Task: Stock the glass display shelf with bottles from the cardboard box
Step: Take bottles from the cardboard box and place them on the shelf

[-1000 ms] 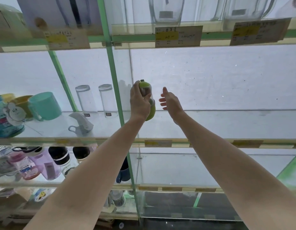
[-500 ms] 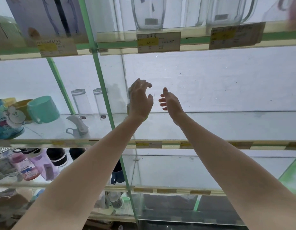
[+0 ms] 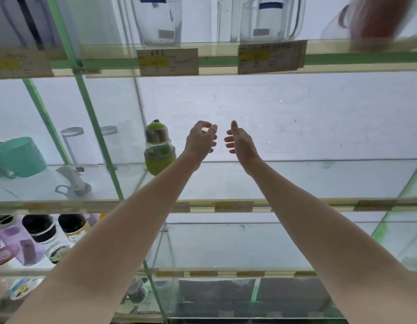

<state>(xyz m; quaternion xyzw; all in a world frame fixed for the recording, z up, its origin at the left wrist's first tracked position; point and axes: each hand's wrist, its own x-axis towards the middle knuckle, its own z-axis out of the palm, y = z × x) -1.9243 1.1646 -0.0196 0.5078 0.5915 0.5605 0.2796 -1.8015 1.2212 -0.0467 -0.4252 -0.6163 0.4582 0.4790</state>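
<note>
A green bottle with a clear middle and a green cap stands upright on the glass shelf, close to the green frame post. My left hand hovers just right of the bottle, fingers loosely curled, holding nothing. My right hand is raised beside it with relaxed fingers, also holding nothing. The cardboard box is out of view.
Left of the post stand two clear glasses, a teal mug and a white jug. Glass pitchers sit on the upper shelf. Bottles with black caps fill the lower left shelf. Price tags line the shelf edges.
My left hand has let go of the green bottle, which now stands on the shelf, and has drawn away to the right. The right hand has stayed raised.
</note>
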